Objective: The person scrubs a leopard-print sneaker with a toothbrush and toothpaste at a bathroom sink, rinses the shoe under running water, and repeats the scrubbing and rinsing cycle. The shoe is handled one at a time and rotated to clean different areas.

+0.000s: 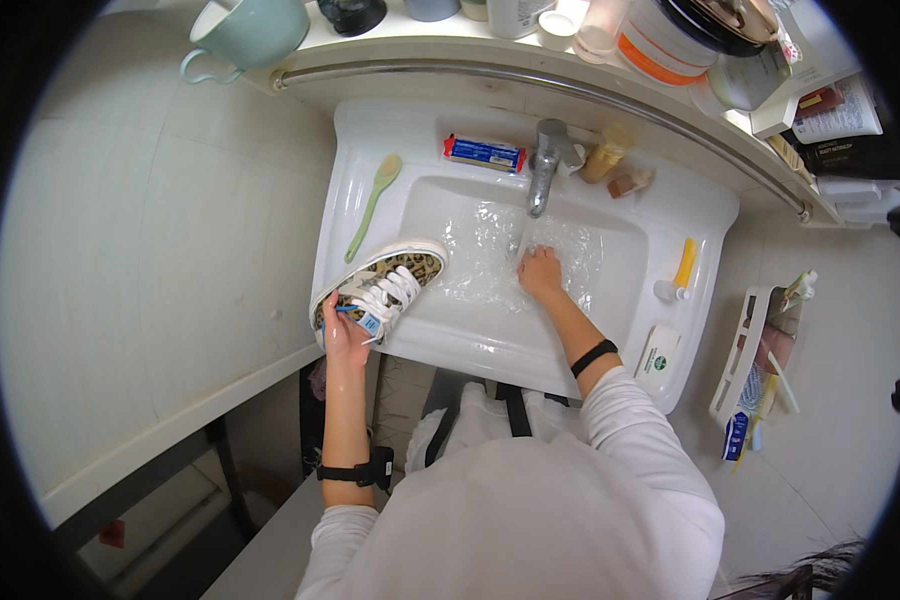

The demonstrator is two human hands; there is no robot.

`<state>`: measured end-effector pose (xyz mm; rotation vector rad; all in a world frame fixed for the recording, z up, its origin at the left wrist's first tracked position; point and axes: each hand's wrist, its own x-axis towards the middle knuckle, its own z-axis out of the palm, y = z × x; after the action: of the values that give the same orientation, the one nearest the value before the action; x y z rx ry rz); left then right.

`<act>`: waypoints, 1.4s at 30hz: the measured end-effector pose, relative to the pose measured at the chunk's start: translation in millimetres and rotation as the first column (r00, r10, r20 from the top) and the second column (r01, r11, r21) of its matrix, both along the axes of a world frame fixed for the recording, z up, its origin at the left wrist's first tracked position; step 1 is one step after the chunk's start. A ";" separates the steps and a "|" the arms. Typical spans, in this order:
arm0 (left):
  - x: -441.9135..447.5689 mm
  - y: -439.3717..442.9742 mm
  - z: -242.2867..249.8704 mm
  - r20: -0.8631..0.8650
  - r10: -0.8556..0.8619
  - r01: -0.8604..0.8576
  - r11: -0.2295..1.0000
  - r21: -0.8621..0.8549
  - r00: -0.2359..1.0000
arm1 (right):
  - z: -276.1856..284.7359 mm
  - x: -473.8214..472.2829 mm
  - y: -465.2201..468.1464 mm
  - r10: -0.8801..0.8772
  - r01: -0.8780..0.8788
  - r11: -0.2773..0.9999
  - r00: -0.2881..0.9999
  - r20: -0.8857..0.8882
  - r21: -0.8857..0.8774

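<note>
My left hand grips a leopard-print sneaker with white laces and a white sole rim. Its heel sits in my palm, and its toe points over the left rim of the white ceramic sink. In the basin, my right hand is beside the thin stream from the chrome faucet. Rippling water lies around my right fingers, whose tips are hard to make out. A green-handled brush rests on the sink's left ledge, bristles up.
Along the sink's back ledge lie a blue-and-red packet and an amber bottle. A yellow-and-clear tube and a white box sit on the right ledge. A metal rail fronts the crowded shelf; a wall rack hangs right.
</note>
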<state>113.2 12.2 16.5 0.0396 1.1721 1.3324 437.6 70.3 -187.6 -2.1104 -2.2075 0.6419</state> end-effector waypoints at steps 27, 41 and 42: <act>70.1 58.2 -34.6 -0.001 -0.505 0.499 0.854 -0.144 0.863 | 84.6 1.4 40.4 -0.748 0.475 0.624 0.131 -0.651 -0.621; 139.0 91.1 -32.9 -0.180 -0.521 0.493 0.852 -0.179 0.835 | 89.7 -8.2 43.7 -0.240 0.069 0.950 0.787 -0.568 -0.305; 138.9 90.5 -31.2 -0.184 -0.511 0.482 0.857 -0.180 0.840 | 78.8 -3.4 45.6 -0.229 0.045 0.944 0.805 -0.547 -0.328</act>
<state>252.1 102.7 -14.7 0.3903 1.3242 0.7998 434.2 115.9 -108.7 -1.8088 -1.6777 1.4588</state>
